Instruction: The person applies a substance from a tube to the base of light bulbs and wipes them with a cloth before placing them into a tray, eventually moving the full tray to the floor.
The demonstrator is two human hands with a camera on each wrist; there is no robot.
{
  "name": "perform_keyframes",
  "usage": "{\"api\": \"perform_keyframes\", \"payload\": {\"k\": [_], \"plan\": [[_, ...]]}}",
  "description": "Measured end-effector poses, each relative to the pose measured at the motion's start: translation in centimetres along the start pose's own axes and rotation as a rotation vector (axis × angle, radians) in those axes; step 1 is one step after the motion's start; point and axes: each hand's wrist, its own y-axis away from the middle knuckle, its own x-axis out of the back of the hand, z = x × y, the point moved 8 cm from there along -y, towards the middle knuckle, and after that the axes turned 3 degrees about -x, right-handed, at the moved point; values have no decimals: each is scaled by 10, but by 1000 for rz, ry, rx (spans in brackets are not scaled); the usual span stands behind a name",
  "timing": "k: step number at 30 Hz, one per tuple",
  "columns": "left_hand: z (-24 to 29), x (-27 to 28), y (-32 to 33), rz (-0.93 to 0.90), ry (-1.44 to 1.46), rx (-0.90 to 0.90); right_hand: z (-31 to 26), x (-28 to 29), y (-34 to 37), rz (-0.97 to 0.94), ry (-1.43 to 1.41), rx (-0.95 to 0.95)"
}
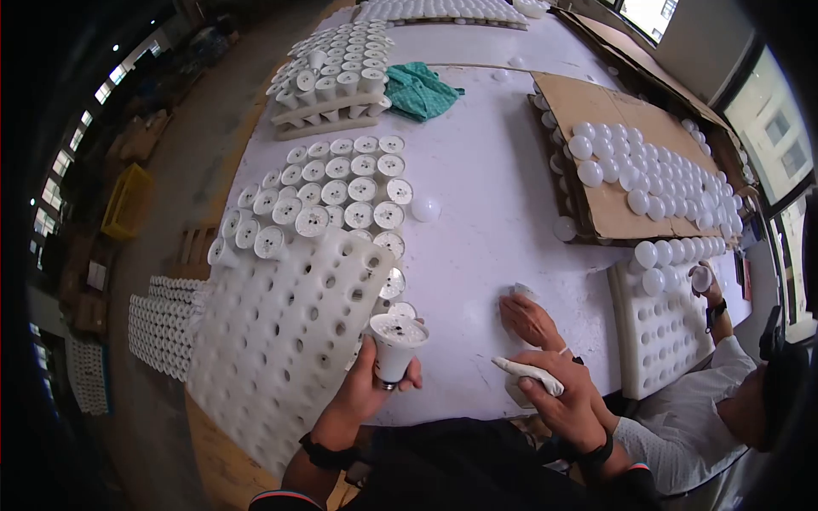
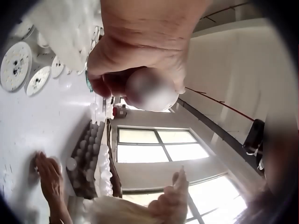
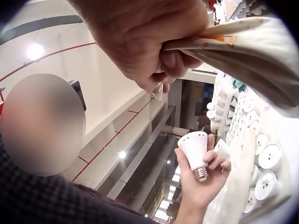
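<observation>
My left hand [image 1: 362, 392] grips a white LED bulb body [image 1: 398, 345] without its dome, the round board facing up and the metal screw cap [image 3: 201, 174] pointing down. To its right, my right hand [image 1: 573, 404] squeezes a whitish piping bag [image 1: 532, 373], whose narrow tip points left toward the bulb body, apart from it. In the right wrist view the bag [image 3: 254, 49] is creased, with an orange stain near the fingers. Beside my left hand, a white foam tray [image 1: 298, 294] full of holes leans near rows of upright bulb bodies [image 1: 336, 189].
Another person's hand [image 1: 530, 322] rests on the table at my right; their other hand [image 1: 714, 291] holds a white dome. Cardboard [image 1: 609, 204] carries many domes, beside a foam tray [image 1: 665, 341]. A green cloth [image 1: 422, 91] and a loose dome [image 1: 425, 208] lie farther off.
</observation>
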Motion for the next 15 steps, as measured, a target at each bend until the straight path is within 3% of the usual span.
{"api": "perform_keyframes", "payload": {"k": [1, 2, 5, 8, 9, 15], "plan": [[-7, -26, 10, -88, 200, 215, -5, 0, 1, 47, 33, 123], [-15, -50, 23, -175, 397, 431, -3, 2, 2, 62, 39, 100], [-19, -61, 36, -55, 382, 373, -23, 0, 13, 93, 200, 409], [-14, -84, 41, -186, 402, 444, -31, -1, 23, 61, 364, 497], [-25, -82, 47, -101, 394, 540, -32, 0, 26, 89, 374, 549], [-28, -90, 54, -56, 369, 605, -35, 3, 35, 94, 429, 569]]}}
